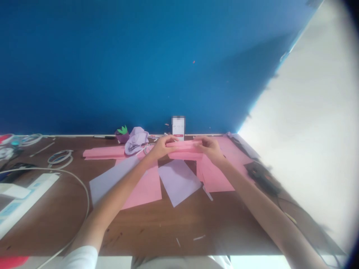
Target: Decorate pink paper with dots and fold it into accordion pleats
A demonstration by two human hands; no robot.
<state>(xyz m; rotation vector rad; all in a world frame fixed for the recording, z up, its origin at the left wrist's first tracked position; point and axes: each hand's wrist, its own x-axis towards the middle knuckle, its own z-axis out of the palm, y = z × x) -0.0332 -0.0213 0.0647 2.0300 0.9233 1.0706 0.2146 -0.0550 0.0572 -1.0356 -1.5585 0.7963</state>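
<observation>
A folded strip of pink paper (183, 146) is held level above the back of the table. My left hand (162, 147) pinches its left end, and my right hand (211, 148) grips the right end, thumb and fingers closed on the paper. Below the strip lies a lilac paper square (179, 181), turned cornerwise. Pink sheets (218, 173) spread under and beside my right forearm. Past my left forearm rest another pink sheet (146, 190) and a lilac sheet (112, 177), partly covered by the arm.
A phone (178, 127) stands against the blue wall. Crumpled lilac paper (137, 140) and a small dark pot with green leaves (122, 133) sit at the back. A white power strip (30, 200) and looped cables (60, 158) lie left; a dark device (262, 177) with a cord lies right.
</observation>
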